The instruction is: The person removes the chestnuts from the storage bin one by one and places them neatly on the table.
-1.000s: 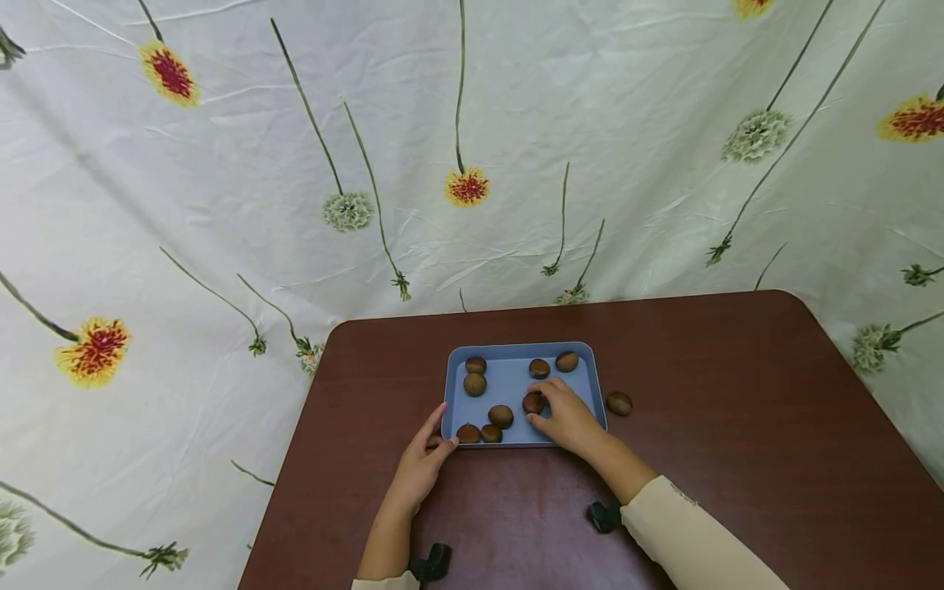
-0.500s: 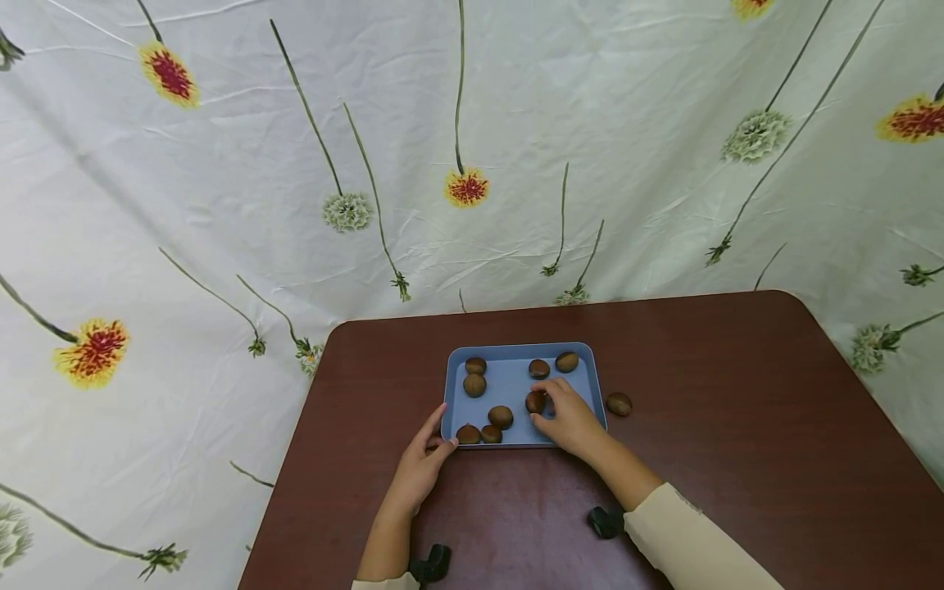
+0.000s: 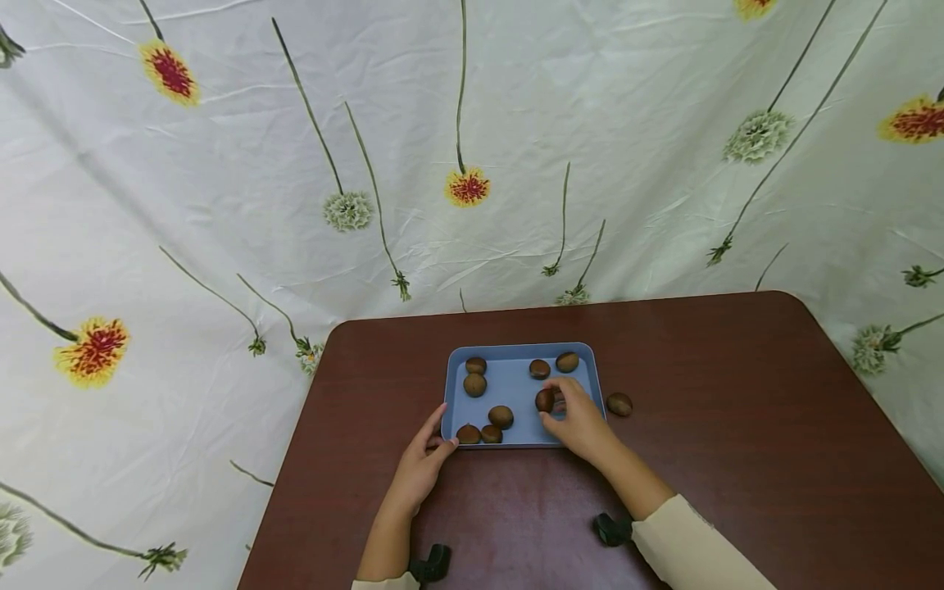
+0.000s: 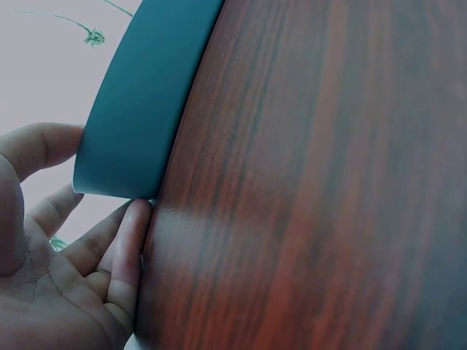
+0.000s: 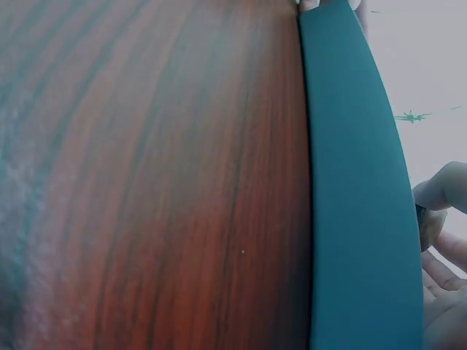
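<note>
A shallow blue tray (image 3: pixel 509 443) lies on the table with several brown chestnuts inside. My left hand (image 3: pixel 419 471) holds its near left corner, thumb at the near rim and forefinger along the left side. In the left wrist view the thumb and fingers (image 4: pixel 129 251) touch the tray wall (image 4: pixel 139 109). Over the tray's right part, my right hand (image 3: pixel 583 422) pinches a chestnut (image 3: pixel 544 400) between thumb and fingers. The right wrist view shows that chestnut (image 5: pixel 432 224) partly hidden behind the tray wall (image 5: pixel 365 189).
One chestnut (image 3: pixel 619 404) lies on the brown table (image 3: pixel 708 410), just right of the tray. Inside, two chestnuts sit at the far left, two at the far right, and three near the front left. A flower-patterned cloth (image 3: pixel 413 123) hangs behind the table.
My right hand has shifted slightly to the right with the pinched chestnut. The left hand and the tray stay where they were.
</note>
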### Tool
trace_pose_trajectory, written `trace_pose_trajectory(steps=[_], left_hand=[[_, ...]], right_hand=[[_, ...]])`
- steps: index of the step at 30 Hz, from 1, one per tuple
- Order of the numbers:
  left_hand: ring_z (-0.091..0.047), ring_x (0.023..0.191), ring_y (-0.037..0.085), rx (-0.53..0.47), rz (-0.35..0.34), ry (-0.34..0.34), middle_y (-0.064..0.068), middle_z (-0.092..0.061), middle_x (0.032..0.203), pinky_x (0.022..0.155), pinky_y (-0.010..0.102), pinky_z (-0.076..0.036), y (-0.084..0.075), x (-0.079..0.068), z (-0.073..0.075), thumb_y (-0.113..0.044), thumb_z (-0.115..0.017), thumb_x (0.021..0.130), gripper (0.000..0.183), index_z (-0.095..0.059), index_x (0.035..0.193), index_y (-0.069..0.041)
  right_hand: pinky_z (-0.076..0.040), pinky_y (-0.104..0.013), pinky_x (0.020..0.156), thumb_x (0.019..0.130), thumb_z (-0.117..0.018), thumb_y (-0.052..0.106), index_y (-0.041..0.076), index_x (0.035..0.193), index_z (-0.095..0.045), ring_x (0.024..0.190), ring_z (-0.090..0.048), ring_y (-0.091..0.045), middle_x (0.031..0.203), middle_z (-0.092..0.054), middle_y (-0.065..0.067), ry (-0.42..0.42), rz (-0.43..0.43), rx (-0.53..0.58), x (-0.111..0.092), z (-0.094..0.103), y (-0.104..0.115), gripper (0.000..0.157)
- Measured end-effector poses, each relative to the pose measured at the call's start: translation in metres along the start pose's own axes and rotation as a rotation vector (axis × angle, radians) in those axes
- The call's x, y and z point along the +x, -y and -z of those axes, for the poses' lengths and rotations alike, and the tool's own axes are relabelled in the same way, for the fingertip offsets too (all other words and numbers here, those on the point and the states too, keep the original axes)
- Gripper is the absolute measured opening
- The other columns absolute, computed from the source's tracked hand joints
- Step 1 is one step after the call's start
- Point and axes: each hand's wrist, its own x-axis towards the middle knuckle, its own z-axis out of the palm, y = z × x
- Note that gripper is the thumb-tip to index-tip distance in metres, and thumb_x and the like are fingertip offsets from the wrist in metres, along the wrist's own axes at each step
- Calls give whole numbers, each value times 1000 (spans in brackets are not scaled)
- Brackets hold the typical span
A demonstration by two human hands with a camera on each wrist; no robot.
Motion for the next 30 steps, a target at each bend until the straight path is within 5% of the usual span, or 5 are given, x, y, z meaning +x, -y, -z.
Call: trace_pose_trajectory(steps=[9,17,30], left_hand=[[-51,92,20,-7,2,3,10,-57,126,76,32,-41,0,0,0,-26,-65,99,65,-36,155,-42],[-49,87,20,-5,5,4,11,-57,112,73,32,-40,1,0,0,-28,-65,99,65,-36,155,-43],[-50,93,21,5,1,8,10,-54,136,77,34,-41,2,2,1,-27,-64,100,65,-35,155,-44]], right_hand=[[-55,-40,95,91,-72,7,4,137,-57,109,-66,-31,130,-55,-16,-34,-35,73,-12,13,-1,49],[-53,-37,101,92,-71,5,0,135,-50,122,-61,-36,133,-51,-18,-76,-106,188,-19,31,-4,48],[-50,-49,99,91,-73,10,3,130,-52,115,-61,-35,126,-59,-18,-214,-137,69,-32,50,-16,45]])
